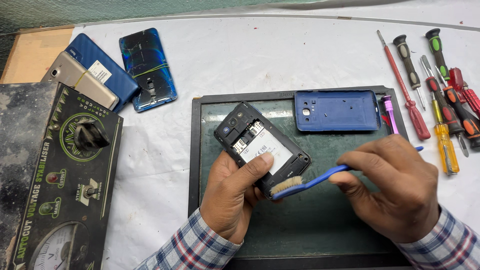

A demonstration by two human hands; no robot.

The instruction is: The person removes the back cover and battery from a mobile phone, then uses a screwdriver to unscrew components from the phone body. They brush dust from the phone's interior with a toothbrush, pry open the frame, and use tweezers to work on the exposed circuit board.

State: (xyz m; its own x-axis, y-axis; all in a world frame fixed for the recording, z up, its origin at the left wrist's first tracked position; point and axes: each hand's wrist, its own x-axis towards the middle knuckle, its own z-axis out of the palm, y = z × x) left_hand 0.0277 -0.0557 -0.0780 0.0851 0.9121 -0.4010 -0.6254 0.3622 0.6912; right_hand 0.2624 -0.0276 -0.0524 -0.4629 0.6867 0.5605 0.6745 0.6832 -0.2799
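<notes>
Holding: left hand (231, 192) grips opened black phone (261, 146), thumb on its white battery label
Brushing: right hand (395, 187) clasps blue toothbrush (310, 182), bristles at phone's lower end
Axis: phone runs upper-left to lower-right, camera end far
Surface: dark green mat (320, 220) on white cloth (250, 55)

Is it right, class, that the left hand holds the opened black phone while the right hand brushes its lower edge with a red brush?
Not quite: the brush is blue, as the head view shows. The left hand does hold the opened black phone, and the right hand brushes its lower edge.
</notes>
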